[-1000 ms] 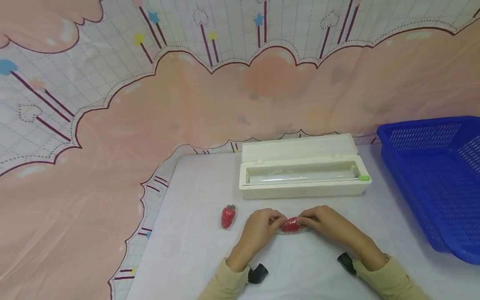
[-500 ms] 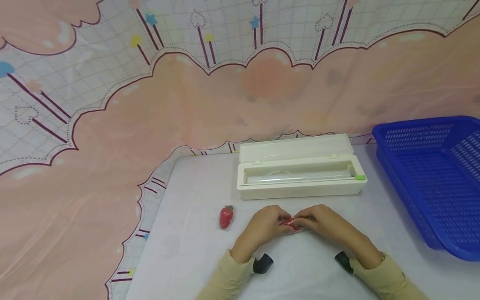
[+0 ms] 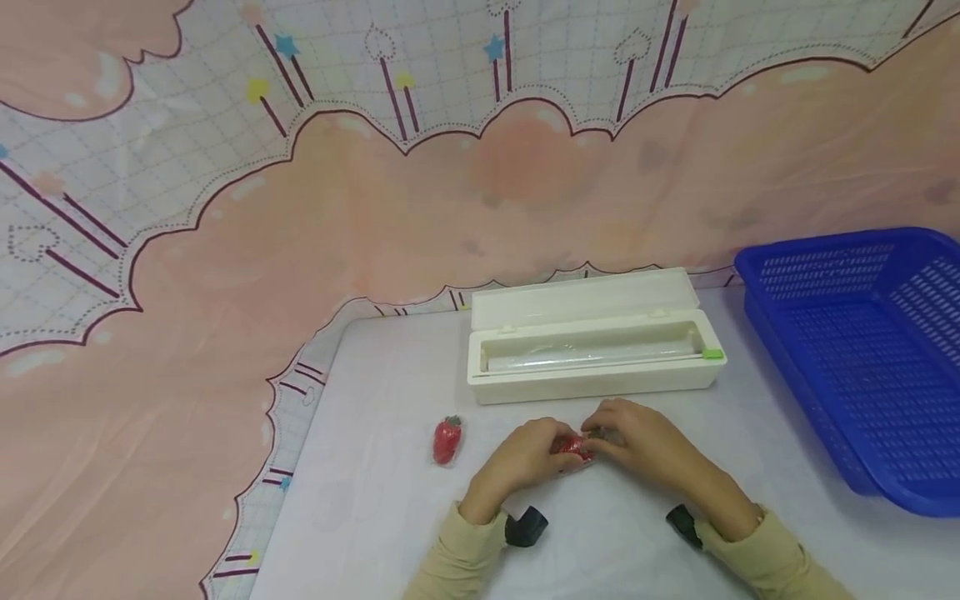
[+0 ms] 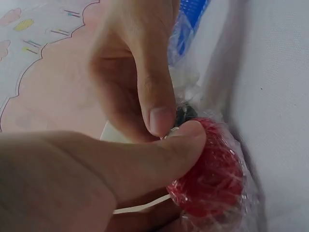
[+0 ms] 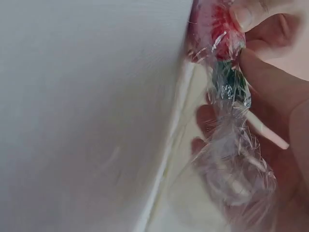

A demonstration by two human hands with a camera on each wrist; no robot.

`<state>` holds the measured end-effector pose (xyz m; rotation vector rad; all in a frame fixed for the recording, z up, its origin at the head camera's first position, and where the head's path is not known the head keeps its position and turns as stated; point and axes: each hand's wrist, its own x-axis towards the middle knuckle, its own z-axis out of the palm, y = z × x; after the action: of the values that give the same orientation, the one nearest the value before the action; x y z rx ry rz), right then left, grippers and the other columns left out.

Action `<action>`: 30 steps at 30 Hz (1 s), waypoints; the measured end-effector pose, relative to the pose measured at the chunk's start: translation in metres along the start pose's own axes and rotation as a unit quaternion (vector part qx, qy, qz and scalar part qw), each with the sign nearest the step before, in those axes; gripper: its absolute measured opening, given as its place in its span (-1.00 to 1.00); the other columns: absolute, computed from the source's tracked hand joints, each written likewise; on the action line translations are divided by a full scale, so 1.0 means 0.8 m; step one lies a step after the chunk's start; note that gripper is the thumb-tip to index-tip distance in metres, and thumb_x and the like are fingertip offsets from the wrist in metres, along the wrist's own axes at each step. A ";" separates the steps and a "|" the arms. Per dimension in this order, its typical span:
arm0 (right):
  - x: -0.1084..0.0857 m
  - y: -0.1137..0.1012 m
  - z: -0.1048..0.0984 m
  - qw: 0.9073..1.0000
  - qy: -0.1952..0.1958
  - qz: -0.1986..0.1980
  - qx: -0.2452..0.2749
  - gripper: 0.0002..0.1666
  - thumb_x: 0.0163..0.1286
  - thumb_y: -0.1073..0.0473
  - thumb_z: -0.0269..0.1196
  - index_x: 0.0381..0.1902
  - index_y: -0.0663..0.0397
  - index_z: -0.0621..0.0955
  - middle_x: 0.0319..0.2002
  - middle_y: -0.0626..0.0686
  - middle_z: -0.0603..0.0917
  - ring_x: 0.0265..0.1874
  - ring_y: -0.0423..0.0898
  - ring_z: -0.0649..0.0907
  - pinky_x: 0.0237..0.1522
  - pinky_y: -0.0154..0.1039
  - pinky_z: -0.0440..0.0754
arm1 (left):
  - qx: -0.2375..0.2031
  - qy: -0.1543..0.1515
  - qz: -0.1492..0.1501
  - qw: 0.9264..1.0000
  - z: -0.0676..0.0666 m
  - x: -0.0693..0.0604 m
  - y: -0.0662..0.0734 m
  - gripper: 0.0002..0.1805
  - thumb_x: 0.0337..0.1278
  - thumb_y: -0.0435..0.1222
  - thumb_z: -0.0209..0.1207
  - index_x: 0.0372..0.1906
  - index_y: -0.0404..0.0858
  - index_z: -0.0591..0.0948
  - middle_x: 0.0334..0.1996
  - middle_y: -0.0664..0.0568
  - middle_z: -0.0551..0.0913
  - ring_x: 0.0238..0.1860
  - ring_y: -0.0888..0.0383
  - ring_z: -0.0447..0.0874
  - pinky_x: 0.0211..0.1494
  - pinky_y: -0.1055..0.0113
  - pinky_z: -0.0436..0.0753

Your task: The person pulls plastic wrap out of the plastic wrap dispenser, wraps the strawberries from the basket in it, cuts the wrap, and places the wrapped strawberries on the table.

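Observation:
A red strawberry (image 3: 572,448) in crinkled cling film lies between both hands, in front of the white box. My left hand (image 3: 521,458) grips its red body, the thumb pressing on it in the left wrist view. At the green leafy end, my right hand (image 3: 645,437) pinches with thumb and fingers. Loose twisted cling film (image 5: 231,164) trails from that end across the right fingers in the right wrist view. Another film-wrapped strawberry (image 3: 447,442) lies on the table to the left of the left hand.
Behind the hands stands a long white box (image 3: 592,390), its lid raised, with a roll of clear film (image 3: 577,358) inside and a green slider (image 3: 712,354) at its right end. A blue basket (image 3: 813,408) occupies the right side. A patterned cloth (image 3: 337,225) hangs behind the white table.
The right hand has shifted from the strawberry's red part to its leafy end, which now shows between the fingers. The left hand has kept its grip. The head view has shifted slightly.

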<state>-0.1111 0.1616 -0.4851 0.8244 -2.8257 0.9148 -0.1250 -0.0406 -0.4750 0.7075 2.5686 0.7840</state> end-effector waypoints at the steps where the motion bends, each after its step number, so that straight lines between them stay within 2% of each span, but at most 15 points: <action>1: 0.000 -0.001 -0.001 1.000 0.012 -0.010 -0.014 -0.82 0.24 0.02 0.42 -0.23 -0.09 0.75 -0.29 -0.25 0.66 -0.25 -0.29 0.62 -0.18 -0.23 0.63 | -0.007 -0.001 0.000 1.000 0.000 0.000 -0.001 -0.72 0.18 -0.20 0.36 -0.07 -0.26 0.71 -0.39 0.18 0.63 -0.43 0.35 0.38 -0.38 0.48 0.38; 5: 0.000 -0.002 -0.006 0.994 0.060 -0.065 -0.067 -0.77 0.18 0.09 0.47 -0.19 -0.02 0.75 -0.20 -0.16 0.70 -0.11 -0.15 0.65 -0.03 -0.11 0.64 | -0.033 0.004 -0.011 0.999 -0.004 0.000 -0.004 -0.69 0.19 -0.22 0.34 -0.03 -0.30 0.70 -0.35 0.13 0.67 -0.39 0.35 0.43 -0.32 0.47 0.45; 10: 0.002 -0.003 -0.013 0.978 0.107 -0.146 -0.105 -0.72 0.13 0.19 0.49 -0.17 0.04 0.74 -0.13 -0.09 0.70 -0.04 -0.09 0.63 0.06 -0.07 0.61 | -0.059 0.019 -0.027 0.998 -0.008 -0.001 -0.008 -0.65 0.21 -0.20 0.33 0.00 -0.33 0.69 -0.34 0.07 0.68 -0.38 0.33 0.48 -0.30 0.44 0.50; 13: 0.002 -0.005 -0.016 0.969 0.118 -0.181 -0.117 -0.66 0.08 0.24 0.50 -0.14 0.05 0.73 -0.10 -0.06 0.70 0.00 -0.05 0.63 0.09 -0.06 0.60 | -0.088 0.026 -0.036 0.995 -0.011 -0.004 -0.008 -0.66 0.21 -0.19 0.33 -0.03 -0.34 0.69 -0.35 0.05 0.71 -0.38 0.34 0.55 -0.31 0.44 0.53; 17: -0.001 -0.009 -0.022 0.959 0.120 -0.217 -0.134 -0.48 -0.03 0.30 0.55 -0.03 0.05 0.70 -0.01 0.01 0.70 0.11 0.03 0.60 0.15 0.00 0.57 | -0.145 0.034 -0.044 0.988 -0.015 -0.005 -0.007 -0.67 0.18 -0.21 0.34 -0.07 -0.37 0.70 -0.32 0.00 0.77 -0.33 0.31 0.67 -0.25 0.43 0.60; 21: -0.004 -0.011 -0.027 0.954 0.117 -0.223 -0.160 -0.25 -0.08 0.33 0.56 0.16 0.06 0.61 0.19 0.08 0.63 0.25 0.08 0.53 0.30 0.02 0.46 | -0.207 0.037 -0.041 0.977 -0.019 -0.006 -0.006 -0.69 0.16 -0.23 0.36 -0.08 -0.36 0.70 -0.33 -0.03 0.79 -0.32 0.30 0.69 -0.22 0.44 0.61; 25: -0.004 -0.008 -0.029 0.954 0.127 -0.213 -0.171 -0.14 -0.02 0.36 0.51 0.31 0.10 0.51 0.31 0.12 0.54 0.32 0.11 0.47 0.49 -0.08 0.20 | -0.268 0.034 -0.040 0.962 -0.021 -0.007 -0.004 -0.70 0.14 -0.25 0.37 -0.07 -0.35 0.70 -0.30 -0.07 0.79 -0.31 0.31 0.68 -0.24 0.47 0.60; 27: -0.003 -0.006 -0.030 0.953 0.136 -0.212 -0.167 -0.12 0.01 0.37 0.48 0.35 0.13 0.47 0.33 0.14 0.51 0.33 0.13 0.46 0.54 -0.12 0.09 | -0.291 0.035 -0.038 0.955 -0.022 -0.008 -0.003 -0.69 0.14 -0.27 0.38 -0.06 -0.37 0.70 -0.28 -0.11 0.79 -0.30 0.31 0.68 -0.26 0.48 0.62; 29: -0.002 -0.004 -0.030 0.953 0.145 -0.212 -0.161 -0.16 0.06 0.36 0.43 0.36 0.15 0.46 0.35 0.16 0.49 0.34 0.14 0.45 0.54 -0.11 0.07 | -0.305 0.036 -0.037 0.951 -0.023 -0.008 -0.001 -0.68 0.14 -0.28 0.38 -0.05 -0.38 0.70 -0.27 -0.13 0.79 -0.30 0.31 0.68 -0.27 0.48 0.63; 30: -0.002 -0.003 -0.030 0.953 0.147 -0.212 -0.158 -0.25 0.18 0.32 0.38 0.36 0.16 0.46 0.35 0.17 0.48 0.35 0.15 0.44 0.54 -0.11 0.06 | -0.310 0.036 -0.036 0.949 -0.023 -0.008 -0.001 -0.68 0.14 -0.29 0.38 -0.04 -0.39 0.70 -0.26 -0.14 0.79 -0.30 0.31 0.68 -0.28 0.48 0.63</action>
<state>-0.1110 0.1741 -0.4642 1.0798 -2.3179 0.4617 -0.1286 -0.0524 -0.4597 0.3824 2.1842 1.5105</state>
